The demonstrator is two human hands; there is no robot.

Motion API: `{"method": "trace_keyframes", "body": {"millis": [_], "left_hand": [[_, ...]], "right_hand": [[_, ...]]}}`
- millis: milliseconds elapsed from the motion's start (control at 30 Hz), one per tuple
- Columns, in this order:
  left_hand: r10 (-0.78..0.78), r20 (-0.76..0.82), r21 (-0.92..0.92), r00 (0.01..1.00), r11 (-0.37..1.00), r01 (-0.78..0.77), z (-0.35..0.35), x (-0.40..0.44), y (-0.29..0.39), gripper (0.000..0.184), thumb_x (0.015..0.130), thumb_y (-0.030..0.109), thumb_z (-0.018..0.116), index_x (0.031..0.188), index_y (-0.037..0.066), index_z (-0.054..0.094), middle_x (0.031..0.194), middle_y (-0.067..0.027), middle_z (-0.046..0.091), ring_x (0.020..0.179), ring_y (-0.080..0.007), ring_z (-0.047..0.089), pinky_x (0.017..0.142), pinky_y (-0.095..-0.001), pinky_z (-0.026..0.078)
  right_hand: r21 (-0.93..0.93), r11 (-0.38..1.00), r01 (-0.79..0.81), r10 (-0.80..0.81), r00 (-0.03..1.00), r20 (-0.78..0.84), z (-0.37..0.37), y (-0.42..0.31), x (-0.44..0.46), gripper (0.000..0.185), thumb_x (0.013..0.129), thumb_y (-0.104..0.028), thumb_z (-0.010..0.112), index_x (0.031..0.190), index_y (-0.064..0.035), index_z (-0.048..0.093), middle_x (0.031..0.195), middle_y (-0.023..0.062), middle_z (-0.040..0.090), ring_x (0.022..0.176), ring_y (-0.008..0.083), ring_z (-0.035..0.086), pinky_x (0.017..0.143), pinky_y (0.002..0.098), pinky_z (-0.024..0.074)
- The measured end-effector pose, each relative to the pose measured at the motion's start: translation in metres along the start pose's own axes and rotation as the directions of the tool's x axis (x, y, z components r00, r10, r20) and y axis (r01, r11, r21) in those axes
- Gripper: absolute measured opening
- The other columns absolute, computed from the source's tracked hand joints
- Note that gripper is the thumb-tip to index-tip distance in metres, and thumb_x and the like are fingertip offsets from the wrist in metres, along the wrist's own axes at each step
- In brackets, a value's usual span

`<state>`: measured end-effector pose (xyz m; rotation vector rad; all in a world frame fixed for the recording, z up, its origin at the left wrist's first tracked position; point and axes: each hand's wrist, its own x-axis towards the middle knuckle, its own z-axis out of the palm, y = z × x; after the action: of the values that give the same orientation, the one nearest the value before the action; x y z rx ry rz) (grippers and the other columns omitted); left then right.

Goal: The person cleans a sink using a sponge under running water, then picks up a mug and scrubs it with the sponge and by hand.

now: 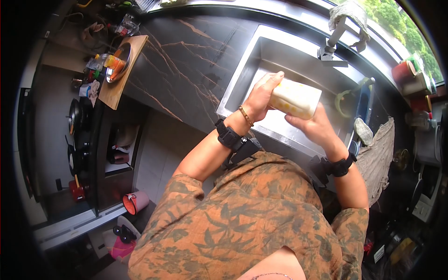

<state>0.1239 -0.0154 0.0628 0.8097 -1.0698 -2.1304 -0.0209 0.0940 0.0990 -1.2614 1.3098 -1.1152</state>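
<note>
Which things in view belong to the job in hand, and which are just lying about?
Part of the job:
- white-and-yellow container, held between the left hand and right hand
- sink, beneath it
- possibly the faucet

Apparently just lying about:
- wooden board at the counter's left end
- beige cloth right of the sink
- pink bucket on the left

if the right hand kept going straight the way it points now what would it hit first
The white boxy item, which the right hand already touches. Past that, the line seems to run toward the sink's far wall, though depth is unclear.
</note>
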Motion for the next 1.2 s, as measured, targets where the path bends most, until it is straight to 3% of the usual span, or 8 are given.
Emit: {"method": "trace_keyframes", "body": {"millis": [133, 300, 433, 700, 833, 967, 1033, 1200], "left_hand": [[0.42, 0.156, 0.444, 0.894, 0.779, -0.443, 0.004, -0.007, 0.005, 0.054, 0.091, 0.047, 0.062, 0.126, 0.009, 0.045, 0.115, -0.008, 0.053, 0.108, -0.0184, 0.055, 0.086, -0.0323, 0.053], [0.573, 0.329, 0.384, 0.75, 0.645, -0.661, 0.007, -0.008, 0.008, 0.067, 0.078, 0.048, 0.077, 0.122, 0.008, 0.045, 0.11, -0.0097, 0.056, 0.103, -0.0161, 0.055, 0.088, -0.0297, 0.049], [0.291, 0.183, 0.277, 0.939, 0.901, -0.333, 0.02, -0.02, 0.014, 0.052, 0.084, 0.042, 0.072, 0.116, 0.006, 0.052, 0.101, -0.0035, 0.058, 0.098, -0.0107, 0.054, 0.084, -0.0256, 0.046], [0.301, 0.029, 0.332, 0.953, 0.897, -0.293, 0.014, -0.011, 0.013, 0.055, 0.086, 0.045, 0.069, 0.112, 0.0, 0.052, 0.099, -0.0095, 0.059, 0.088, -0.0137, 0.061, 0.075, -0.0244, 0.053], [0.242, -0.049, 0.194, 0.969, 0.954, -0.228, 0.014, -0.003, 0.006, 0.06, 0.083, 0.048, 0.072, 0.106, -0.005, 0.053, 0.094, -0.0122, 0.061, 0.085, -0.0163, 0.064, 0.07, -0.027, 0.055], [-0.167, 0.128, 0.105, 0.978, 0.982, 0.154, 0.011, -0.009, 0.028, 0.056, 0.089, 0.048, 0.064, 0.116, 0.0, 0.054, 0.1, -0.0102, 0.064, 0.09, -0.0164, 0.067, 0.068, -0.0305, 0.059], [-0.275, 0.155, 0.295, 0.949, 0.929, 0.221, 0.013, -0.008, 0.034, 0.052, 0.091, 0.046, 0.061, 0.12, 0.002, 0.055, 0.1, -0.0088, 0.066, 0.093, -0.0171, 0.068, 0.069, -0.0351, 0.06], [-0.225, 0.163, -0.009, 0.961, 0.973, 0.23, 0.009, -0.012, 0.017, 0.052, 0.089, 0.05, 0.061, 0.116, 0.006, 0.054, 0.104, -0.0087, 0.063, 0.091, -0.0191, 0.066, 0.069, -0.0352, 0.059]], "right_hand": [[0.245, 0.969, -0.025, 0.078, 0.975, -0.206, -0.004, -0.005, 0.004, 0.037, 0.075, 0.002, 0.076, 0.11, 0.0012, 0.063, 0.103, 0.0061, 0.068, 0.09, 0.012, 0.064, 0.078, 0.025, 0.0539], [0.18, 0.983, 0.023, -0.002, 0.993, -0.12, -0.012, -0.024, 0.003, 0.039, 0.08, -0.008, 0.076, 0.115, 0.0001, 0.061, 0.104, 0.0052, 0.067, 0.092, 0.0123, 0.063, 0.081, 0.0258, 0.0521], [0.193, 0.974, -0.122, 0.064, 0.958, 0.28, -0.026, -0.017, -0.009, 0.057, 0.081, -0.015, 0.077, 0.13, -0.0033, 0.049, 0.115, 0.0074, 0.059, 0.104, 0.0145, 0.055, 0.088, 0.0307, 0.0471], [-0.058, 0.995, 0.086, -0.094, 0.983, -0.16, -0.003, -0.015, -0.002, 0.031, 0.079, -0.019, 0.079, 0.101, 0.0007, 0.067, 0.086, 0.0057, 0.071, 0.078, 0.0123, 0.067, 0.07, 0.0271, 0.0533], [-0.241, 0.964, 0.111, -0.181, 0.939, -0.294, 0.0, -0.004, 0.004, 0.038, 0.078, -0.023, 0.08, 0.104, 0.0006, 0.065, 0.095, 0.0122, 0.071, 0.086, 0.0213, 0.069, 0.075, 0.0328, 0.0543], [-0.61, 0.591, 0.527, -0.502, 0.833, 0.234, -0.013, 0.001, 0.004, 0.047, 0.075, -0.023, 0.079, 0.114, -0.0019, 0.062, 0.111, 0.0174, 0.064, 0.103, 0.0369, 0.06, 0.089, 0.0432, 0.0486], [-0.632, 0.541, 0.555, -0.491, 0.818, 0.298, -0.009, 0.009, 0.001, 0.042, 0.076, -0.016, 0.076, 0.114, -0.0034, 0.063, 0.111, 0.0177, 0.063, 0.104, 0.0378, 0.06, 0.089, 0.042, 0.0484], [-0.511, 0.721, 0.467, -0.446, 0.878, 0.173, -0.017, -0.003, 0.001, 0.035, 0.074, -0.01, 0.076, 0.106, -0.0022, 0.065, 0.101, 0.0157, 0.067, 0.094, 0.0348, 0.064, 0.082, 0.0409, 0.0507]]}}
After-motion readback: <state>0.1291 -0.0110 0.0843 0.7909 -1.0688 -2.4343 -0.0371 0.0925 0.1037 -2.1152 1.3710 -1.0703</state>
